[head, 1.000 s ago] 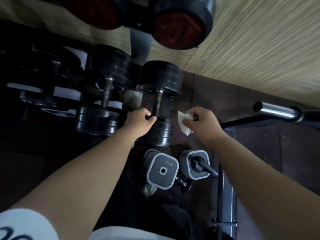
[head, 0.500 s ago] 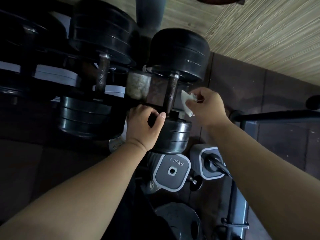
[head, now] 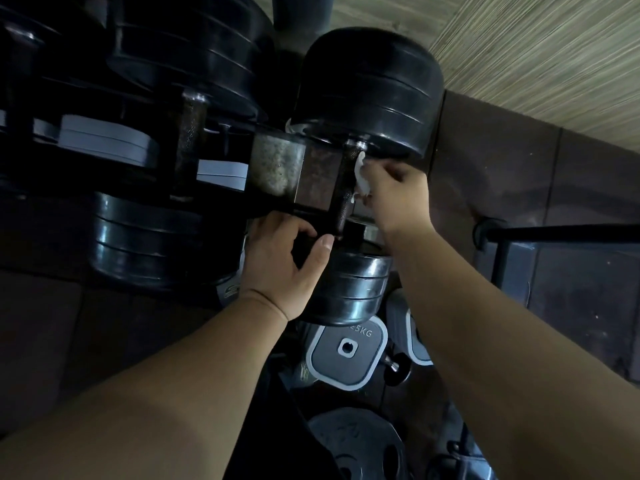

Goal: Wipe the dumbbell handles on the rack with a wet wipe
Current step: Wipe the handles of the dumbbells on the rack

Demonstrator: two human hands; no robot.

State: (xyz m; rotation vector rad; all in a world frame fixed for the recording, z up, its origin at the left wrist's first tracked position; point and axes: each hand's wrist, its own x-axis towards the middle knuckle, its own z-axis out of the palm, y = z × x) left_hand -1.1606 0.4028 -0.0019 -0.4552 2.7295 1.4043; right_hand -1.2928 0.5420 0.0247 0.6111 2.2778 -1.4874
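A black dumbbell (head: 367, 95) lies on the rack (head: 311, 178), its knurled handle (head: 343, 202) running towards me to the near plate stack (head: 349, 289). My right hand (head: 391, 199) pinches a white wet wipe (head: 361, 174) and presses it against the right side of that handle, near the far plates. My left hand (head: 287, 268) grips the near end of the dumbbell, thumb by the collar. A second dumbbell with a rusty handle (head: 190, 133) rests on the rack to the left.
Below the rack lie grey-edged square weights marked 25KG (head: 346, 355) and round plates (head: 356, 448). A dark bar (head: 561, 233) juts in from the right over brown floor tiles. A striped tan wall (head: 536, 57) fills the upper right.
My right hand has carried the wipe from beside the handle onto the handle's upper part. The view has come closer to the rack. The left hand keeps its hold on the near end.
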